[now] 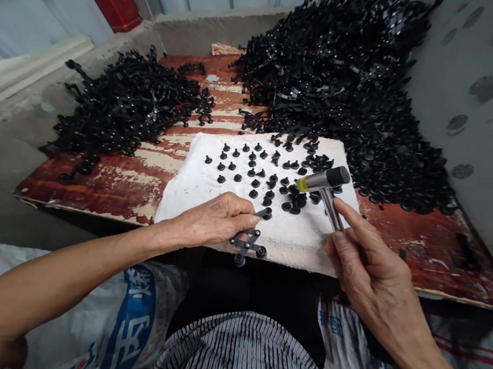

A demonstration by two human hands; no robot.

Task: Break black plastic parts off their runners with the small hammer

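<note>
My left hand (219, 220) pinches a black hinged linkage (248, 242) with round ends at the front edge of a white cloth (192, 183). One of its arms points up to a round black piece on the cloth; whether the two are joined I cannot tell. My right hand (367, 267) is wrapped round the metal handle of a small mallet (326, 180). The mallet's head, with one yellow face and one black face, is raised over the cloth. Several small black round pieces with upright stems (238, 177) are spread across the cloth, some bunched beneath the mallet.
A large heap of black parts (334, 69) covers the back right of the worn red-brown board (136, 194). A smaller heap of black linkages (124, 108) lies at left. A spotted grey panel (477, 124) borders the right side. Printed sacks (137, 327) sit below the board.
</note>
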